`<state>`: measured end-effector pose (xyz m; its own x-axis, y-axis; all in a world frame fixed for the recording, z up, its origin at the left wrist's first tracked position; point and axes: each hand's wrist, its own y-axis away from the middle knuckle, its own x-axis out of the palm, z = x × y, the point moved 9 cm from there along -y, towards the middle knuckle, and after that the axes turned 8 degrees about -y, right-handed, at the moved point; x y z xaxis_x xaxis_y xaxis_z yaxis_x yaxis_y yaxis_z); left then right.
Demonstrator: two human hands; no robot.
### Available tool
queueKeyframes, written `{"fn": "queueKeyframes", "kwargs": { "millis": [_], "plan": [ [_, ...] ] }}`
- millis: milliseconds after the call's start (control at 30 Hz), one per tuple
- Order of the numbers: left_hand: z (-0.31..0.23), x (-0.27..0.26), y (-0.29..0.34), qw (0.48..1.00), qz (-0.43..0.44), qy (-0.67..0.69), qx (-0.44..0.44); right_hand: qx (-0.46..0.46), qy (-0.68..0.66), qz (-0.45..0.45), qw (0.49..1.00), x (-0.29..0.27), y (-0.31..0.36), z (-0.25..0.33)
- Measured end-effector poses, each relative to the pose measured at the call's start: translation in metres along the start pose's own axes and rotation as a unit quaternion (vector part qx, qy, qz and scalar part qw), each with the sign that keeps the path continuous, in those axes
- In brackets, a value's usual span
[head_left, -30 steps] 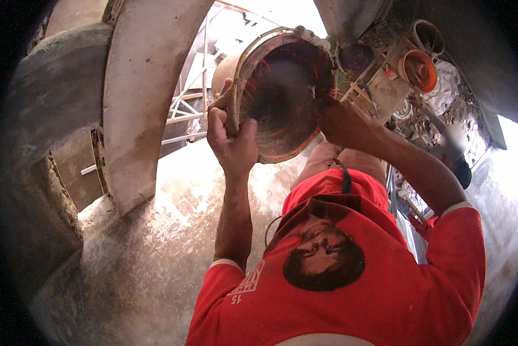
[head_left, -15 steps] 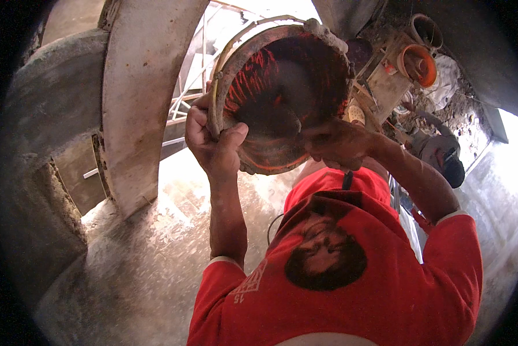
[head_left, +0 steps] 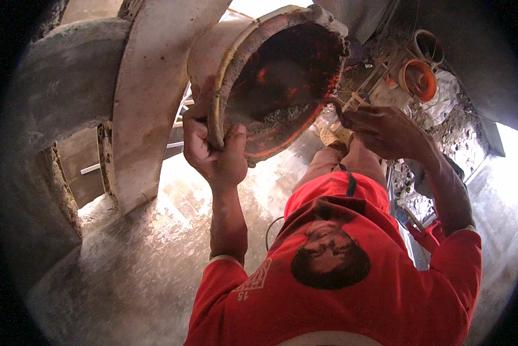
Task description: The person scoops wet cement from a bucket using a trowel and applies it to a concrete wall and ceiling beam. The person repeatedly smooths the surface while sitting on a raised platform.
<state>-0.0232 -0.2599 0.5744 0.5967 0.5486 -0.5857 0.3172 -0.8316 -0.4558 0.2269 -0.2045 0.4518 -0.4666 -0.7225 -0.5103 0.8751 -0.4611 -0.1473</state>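
Note:
A mortar-crusted bucket (head_left: 218,49), its inside dark with orange-red streaks, is tilted with its mouth toward me. Grey mortar residue (head_left: 285,115) lies along its lower inner wall. My left hand (head_left: 218,144) is closed on the rim at the bucket's left, thumb toward the mouth and fingers outside. Just off the bucket's right edge, my right hand (head_left: 388,131) is closed around a dark, curved tool (head_left: 341,111). The rest of that tool is hard to make out against the bucket.
An orange bucket (head_left: 417,81) and a pale-rimmed bucket (head_left: 428,47) stand at the back right beside a whitish sack (head_left: 443,95) and rubble. Curved concrete pieces (head_left: 161,75) rise at left. A person, mostly hidden, is behind my right arm.
The bucket has tilted and turned, showing more of its outer left side. My right hand has drawn out from the bucket's mouth toward the right. My left hand keeps its hold.

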Motion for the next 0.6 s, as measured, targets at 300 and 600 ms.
{"fn": "queueKeyframes", "kwargs": {
  "millis": [300,600],
  "plan": [
    [-0.012,0.005,0.009,0.999,0.013,-0.017,0.048,0.277,0.045,0.0,0.96,-0.035,0.021,-0.01],
    [-0.024,0.029,0.014,0.997,0.045,0.029,0.058,0.391,-0.243,0.107,0.881,0.041,0.06,-0.044]
  ]
}}
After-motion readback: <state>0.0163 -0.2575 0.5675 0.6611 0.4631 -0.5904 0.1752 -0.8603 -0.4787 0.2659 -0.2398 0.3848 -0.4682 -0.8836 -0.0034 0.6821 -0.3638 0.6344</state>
